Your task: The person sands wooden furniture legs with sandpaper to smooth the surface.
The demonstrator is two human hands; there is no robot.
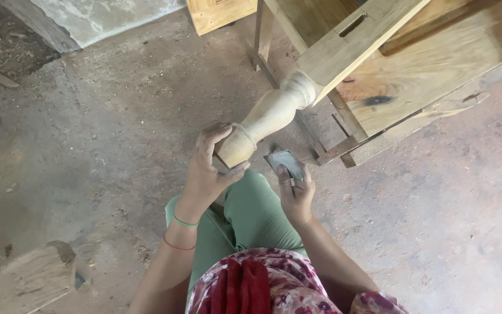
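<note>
Two hands (204, 174), one turned wooden leg (268, 116), one scraper blade (286, 161), two wristbands (182, 222).

Your left grip (207, 171) is cupping the turned leg (265, 119), which is looking like pale bare wood, smooth and matt. Your right grip (296, 195) is pinching a small grey sheet (284, 161), dull and worn. Under the leg, the floor (117, 134) is showing rough, dusty concrete. Beyond the leg, the table frame (402, 64) is showing unfinished grainy wood.
</note>
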